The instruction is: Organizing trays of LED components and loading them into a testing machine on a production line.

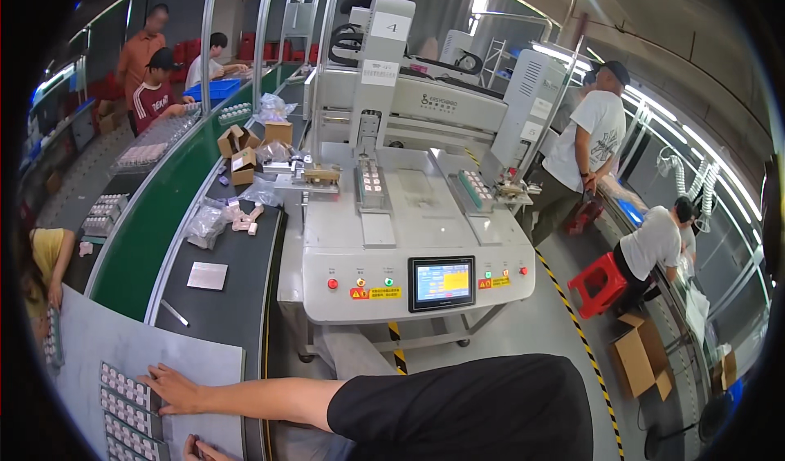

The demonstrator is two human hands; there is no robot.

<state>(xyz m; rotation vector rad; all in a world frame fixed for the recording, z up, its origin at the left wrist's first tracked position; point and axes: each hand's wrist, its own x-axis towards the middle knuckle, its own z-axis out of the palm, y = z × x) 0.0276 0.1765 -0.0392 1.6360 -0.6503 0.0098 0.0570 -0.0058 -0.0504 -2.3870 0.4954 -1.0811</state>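
My right hand (170, 388) reaches in from the lower right at the end of a bare forearm with a black sleeve. Its fingers are spread and touch the right end of green racks (124, 408) filled with small white pieces. Those racks lie side by side on a grey worktop (208, 359). Low at the frame's edge, my left hand (204, 449) shows only a few fingers close to the racks. The rest of it is cut off, and I cannot make out whether it holds anything.
A co-worker's hand (55, 296) touches another rack (53, 342) at the far left. Beyond the worktop runs a dark conveyor belt (214, 297) with a pale flat plate (208, 275) and plastic bags. A white machine (352, 248) with a screen stands ahead; a red stool (598, 284) is at right.
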